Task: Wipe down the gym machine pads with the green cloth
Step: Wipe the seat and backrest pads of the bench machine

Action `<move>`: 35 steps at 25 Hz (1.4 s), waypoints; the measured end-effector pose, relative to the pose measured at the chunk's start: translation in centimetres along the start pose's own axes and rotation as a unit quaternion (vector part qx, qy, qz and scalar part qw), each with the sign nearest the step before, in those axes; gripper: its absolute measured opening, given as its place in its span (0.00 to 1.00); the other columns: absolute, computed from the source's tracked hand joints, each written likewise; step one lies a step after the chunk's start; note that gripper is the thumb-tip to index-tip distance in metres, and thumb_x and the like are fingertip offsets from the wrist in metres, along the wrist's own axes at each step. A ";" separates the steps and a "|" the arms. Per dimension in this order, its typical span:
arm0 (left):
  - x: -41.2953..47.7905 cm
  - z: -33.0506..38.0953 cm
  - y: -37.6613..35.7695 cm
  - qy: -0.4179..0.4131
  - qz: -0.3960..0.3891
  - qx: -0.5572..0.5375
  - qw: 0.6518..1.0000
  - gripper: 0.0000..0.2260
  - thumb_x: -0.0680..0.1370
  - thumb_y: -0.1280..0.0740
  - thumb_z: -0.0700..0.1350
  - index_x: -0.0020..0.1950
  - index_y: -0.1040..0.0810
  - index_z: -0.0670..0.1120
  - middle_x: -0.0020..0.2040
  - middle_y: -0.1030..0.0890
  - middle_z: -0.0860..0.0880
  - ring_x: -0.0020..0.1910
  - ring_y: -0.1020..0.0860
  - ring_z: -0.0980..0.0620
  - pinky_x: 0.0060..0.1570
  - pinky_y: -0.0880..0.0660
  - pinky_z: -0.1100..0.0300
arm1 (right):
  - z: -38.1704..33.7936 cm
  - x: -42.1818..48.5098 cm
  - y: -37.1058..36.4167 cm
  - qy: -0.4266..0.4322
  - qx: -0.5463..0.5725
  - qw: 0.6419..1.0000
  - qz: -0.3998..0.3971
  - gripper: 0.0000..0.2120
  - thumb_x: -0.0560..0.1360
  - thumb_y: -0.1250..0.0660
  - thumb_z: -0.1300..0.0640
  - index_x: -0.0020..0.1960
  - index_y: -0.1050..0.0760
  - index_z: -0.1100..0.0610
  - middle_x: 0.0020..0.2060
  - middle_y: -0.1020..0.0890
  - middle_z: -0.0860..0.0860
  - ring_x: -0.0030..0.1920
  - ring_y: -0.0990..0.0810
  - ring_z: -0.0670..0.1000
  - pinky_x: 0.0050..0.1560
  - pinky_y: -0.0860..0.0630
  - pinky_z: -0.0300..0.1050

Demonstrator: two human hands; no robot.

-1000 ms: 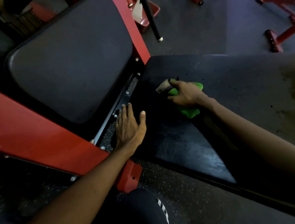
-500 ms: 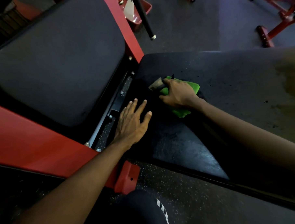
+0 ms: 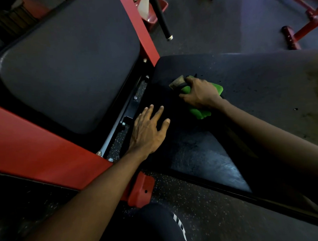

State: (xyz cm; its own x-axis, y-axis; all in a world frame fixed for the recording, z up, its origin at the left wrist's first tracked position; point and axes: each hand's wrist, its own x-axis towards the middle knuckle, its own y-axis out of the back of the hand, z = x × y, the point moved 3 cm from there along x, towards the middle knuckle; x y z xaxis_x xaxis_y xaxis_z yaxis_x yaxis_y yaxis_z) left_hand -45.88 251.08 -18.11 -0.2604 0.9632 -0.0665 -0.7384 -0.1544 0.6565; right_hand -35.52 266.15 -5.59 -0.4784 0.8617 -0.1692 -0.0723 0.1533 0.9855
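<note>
A wide black seat pad [image 3: 253, 90] fills the right half of the view. On its near-left part lies the green cloth [image 3: 199, 113], bunched under my right hand [image 3: 200, 94], whose fingers curl over the cloth and press it onto the pad. A small tan patch [image 3: 177, 82] shows on the pad just beyond my right fingertips. My left hand [image 3: 147, 131] rests flat on the pad's left edge with fingers spread and holds nothing. A second black pad [image 3: 68, 69], the tilted backrest, lies to the left.
Red steel frame [image 3: 33, 149] runs along the lower left and up between the two pads. A black bar with a metal tip [image 3: 164, 23] hangs above the seat pad. Another red machine base [image 3: 296, 32] stands at the top right. My dark-trousered knee [image 3: 159, 227] is at the bottom.
My left hand slid from the gap beside the frame onto the seat pad's left edge, with its fingers now spread. My right hand with the cloth has stayed in about the same spot on the pad.
</note>
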 end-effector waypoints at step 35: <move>-0.1 0.1 0.4 -0.006 0.009 0.000 1.000 0.27 0.83 0.43 0.61 0.81 0.41 0.56 0.82 0.45 0.47 0.81 0.49 0.49 0.78 0.51 0.50 | -0.2 1.1 -1.2 0.049 -0.045 0.997 -0.032 0.24 0.75 0.32 0.44 0.66 0.29 0.55 0.63 0.21 0.58 0.62 0.22 0.62 0.57 0.27 0.51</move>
State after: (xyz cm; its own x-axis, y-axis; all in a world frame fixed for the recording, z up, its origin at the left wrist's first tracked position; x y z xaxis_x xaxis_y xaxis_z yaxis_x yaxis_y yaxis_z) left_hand -46.08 250.90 -17.73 -0.2655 0.9630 -0.0458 -0.7345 -0.1712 0.6567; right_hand -36.10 266.82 -6.96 -0.5536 0.7994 -0.2333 -0.1813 0.1577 0.9707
